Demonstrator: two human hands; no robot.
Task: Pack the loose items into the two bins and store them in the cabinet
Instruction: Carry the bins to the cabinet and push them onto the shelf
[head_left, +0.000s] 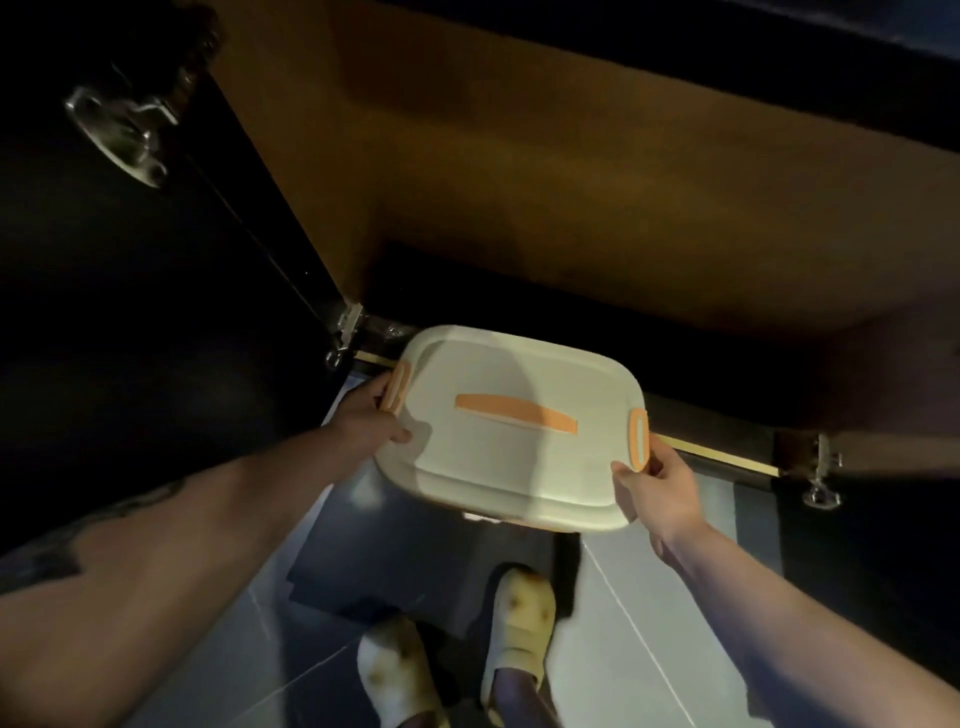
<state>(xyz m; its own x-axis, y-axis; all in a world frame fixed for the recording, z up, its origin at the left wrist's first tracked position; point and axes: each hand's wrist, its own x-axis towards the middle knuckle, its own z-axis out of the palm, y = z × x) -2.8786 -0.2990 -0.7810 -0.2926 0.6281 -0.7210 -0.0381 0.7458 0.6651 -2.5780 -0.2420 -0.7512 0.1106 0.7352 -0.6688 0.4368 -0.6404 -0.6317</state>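
A white lidded bin (514, 457) with an orange top handle and orange side latches is held level in the air, at the front edge of the open cabinet (519, 291). My left hand (371, 415) grips its left side by the latch. On the opposite side, my right hand (657, 483) clasps the right latch. The bin's far edge reaches over the cabinet's dark lower opening. What is inside the bin is hidden by the lid. Only one bin is in view.
The cabinet's left door (130, 234) stands swung open, with a metal handle (122, 132). A right door hinge (823, 467) shows at the far right. A brass strip (717, 452) runs along the cabinet threshold. Below, my two slippered feet (519, 634) stand on a tiled floor.
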